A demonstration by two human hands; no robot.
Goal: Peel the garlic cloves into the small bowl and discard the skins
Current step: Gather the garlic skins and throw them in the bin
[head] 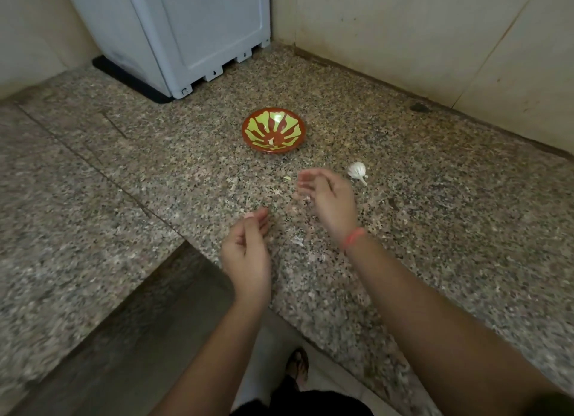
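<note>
A small red bowl (274, 130) with a yellow-green pattern stands on the granite counter (435, 229) and holds one peeled clove (271, 141). A white garlic bulb (357, 171) lies to the bowl's right. A single small clove (287, 178) lies in front of the bowl. My right hand (326, 198) hovers blurred between that clove and the bulb, fingers loosely curved round nothing. A white scrap (307, 198) shows at its palm edge, too blurred to tell if they touch. My left hand (248, 245) hangs nearer me, fingers relaxed and empty.
Thin garlic skins (298, 240) lie scattered on the counter between my hands. A pale grey appliance (186, 36) stands at the back left on a black mat. Tiled walls close the back and right. The counter edge drops to the floor by my foot (298, 366).
</note>
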